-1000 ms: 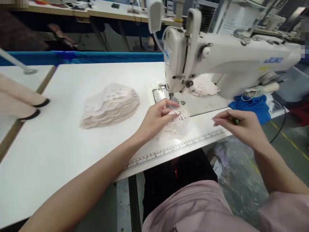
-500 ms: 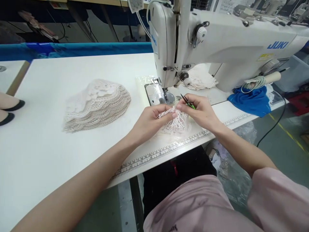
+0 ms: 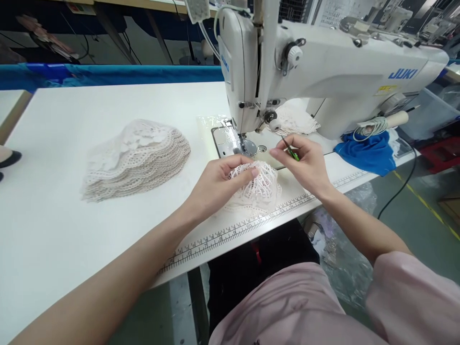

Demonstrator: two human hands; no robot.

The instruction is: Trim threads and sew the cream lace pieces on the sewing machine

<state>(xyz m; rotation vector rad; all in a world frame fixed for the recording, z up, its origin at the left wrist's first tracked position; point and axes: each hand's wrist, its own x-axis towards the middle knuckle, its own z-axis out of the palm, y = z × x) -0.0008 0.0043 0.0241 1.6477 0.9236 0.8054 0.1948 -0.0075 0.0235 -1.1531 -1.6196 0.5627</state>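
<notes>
My left hand point(image 3: 219, 184) grips a small bundle of pale pink lace pieces point(image 3: 260, 189) lying on the white table in front of the sewing machine's needle point(image 3: 244, 139). My right hand point(image 3: 305, 165) is closed round small green-handled thread snips point(image 3: 292, 152), held just right of the lace and slightly above it. The white JUKI sewing machine point(image 3: 323, 67) stands directly behind both hands.
A stack of the same lace pieces point(image 3: 134, 158) lies on the white table point(image 3: 72, 215) to the left. More lace point(image 3: 296, 122) sits under the machine arm. A blue cloth point(image 3: 368, 153) lies at the right. A printed ruler point(image 3: 233, 230) runs along the table's front edge.
My right hand came in from the right edge to the lace, then drew slightly right and away from it. The left hand has kept its hold on the lace.
</notes>
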